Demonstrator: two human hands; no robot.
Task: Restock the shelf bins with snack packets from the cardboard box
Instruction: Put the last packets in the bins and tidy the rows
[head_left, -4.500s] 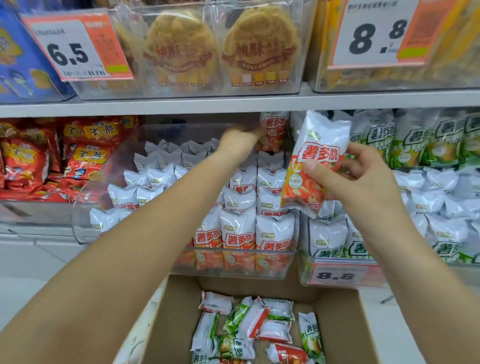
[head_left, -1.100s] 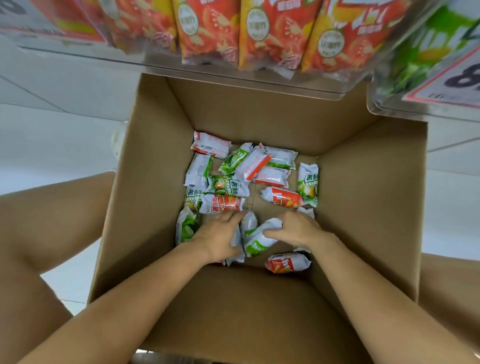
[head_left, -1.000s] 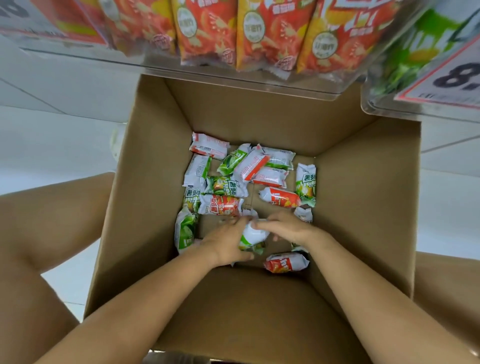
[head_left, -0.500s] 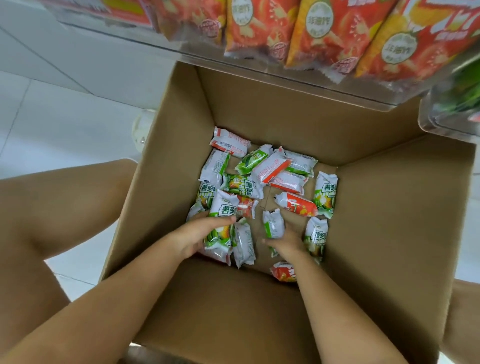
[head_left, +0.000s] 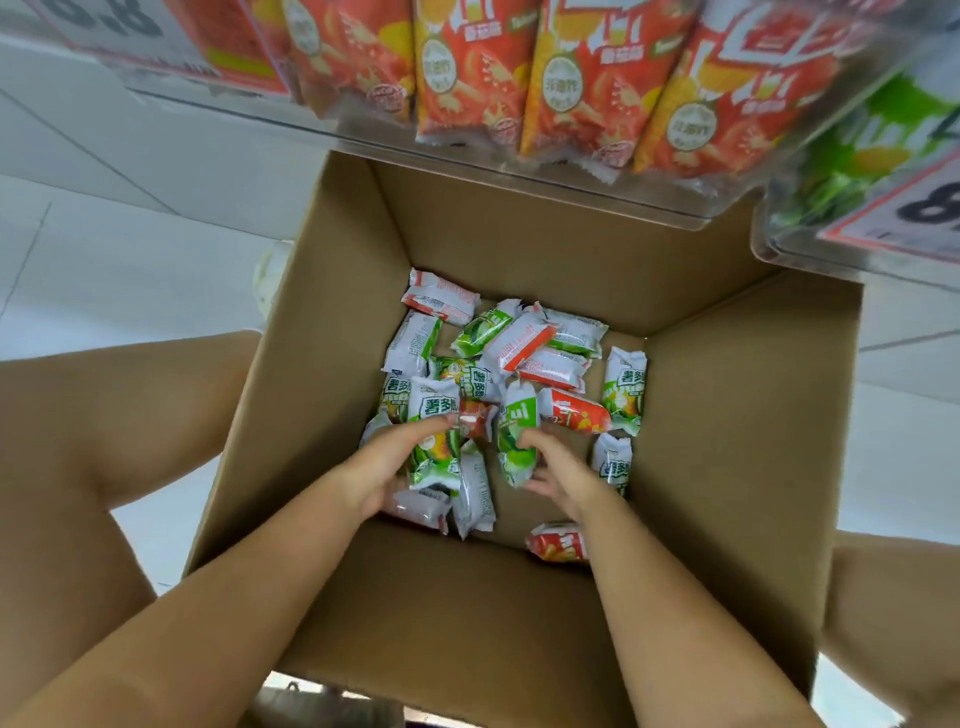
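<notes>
Reaching down into the cardboard box (head_left: 322, 395) on the floor, we are working both bare hands among the snack packets scattered across its bottom. Our left hand (head_left: 387, 470) is curling its fingers (head_left: 434, 425) over a green-and-white packet (head_left: 435, 441), with a silver-backed packet (head_left: 474, 493) and another lying just beneath the palm. Our right hand (head_left: 558, 475) is pinching a second green packet (head_left: 515, 439) between thumb and fingers, the packet standing nearly upright against the hand. A red packet (head_left: 574, 413) is lying just beyond that hand, and another red packet (head_left: 556, 543) is sitting near the box's closer wall, partly hidden by our right forearm. A green packet (head_left: 612, 462) is lying just beside our right wrist, and one more (head_left: 625, 389) is resting by the right wall. Further packets, red-and-white (head_left: 441, 296) and green (head_left: 485, 327), are piling loosely toward the far wall. Above the box, we are seeing the front of a clear shelf bin (head_left: 597, 171) filled with orange-red snack packets (head_left: 587, 78) standing side by side. A neighbouring bin (head_left: 779, 249) is holding green packets behind a price tag (head_left: 914, 213), its digits cut off by the frame. Our bare knees are flanking the box on the pale tiled floor (head_left: 104, 260).
</notes>
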